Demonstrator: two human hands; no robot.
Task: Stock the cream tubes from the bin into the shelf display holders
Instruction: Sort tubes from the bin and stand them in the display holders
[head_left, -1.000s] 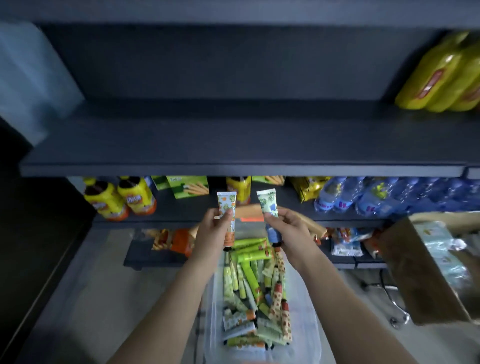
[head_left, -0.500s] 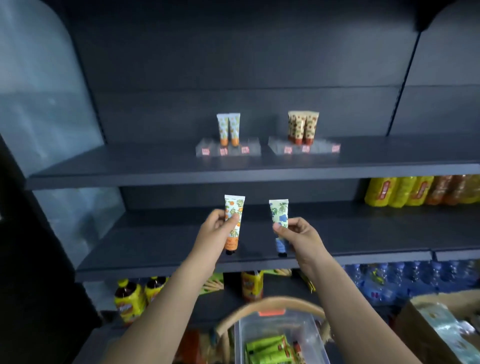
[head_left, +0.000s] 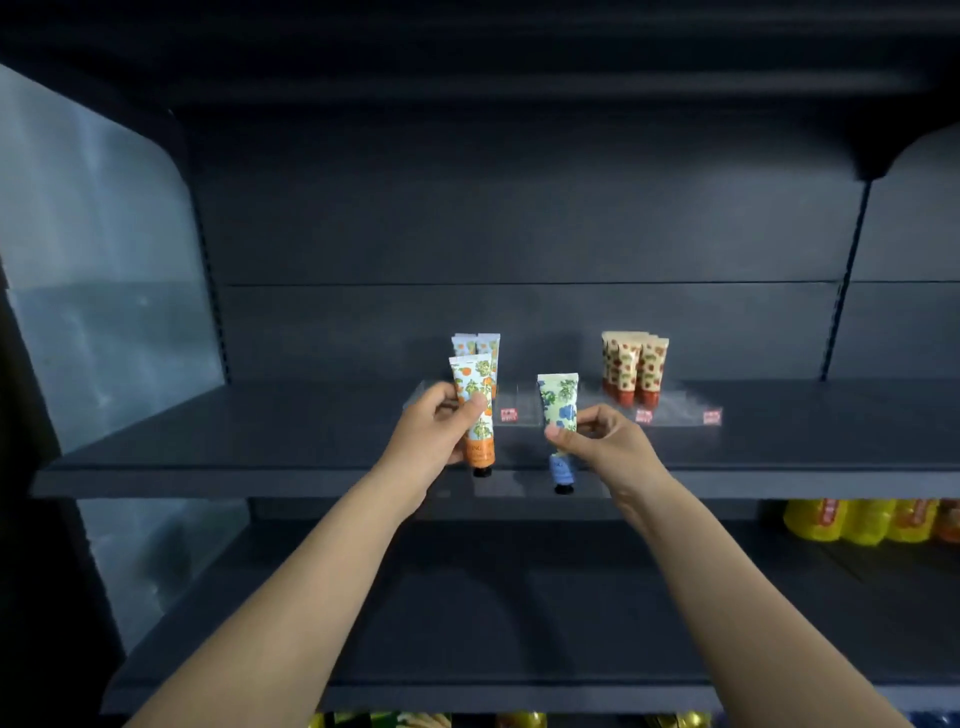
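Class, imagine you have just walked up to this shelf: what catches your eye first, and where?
Two bright tubes held cap-down at centre: the left hand grips an orange-print cream tube, the right hand pinches a blue-print cream tube. Behind them on the dark shelf, two more orange-print tubes stand in a clear holder, with a cluster of red-print tubes to its right.

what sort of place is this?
Likely a retail store aisle: dark tiered shelving, clear display holders with red price tags on the front, and a row of identical yellow bottles on the shelf below.
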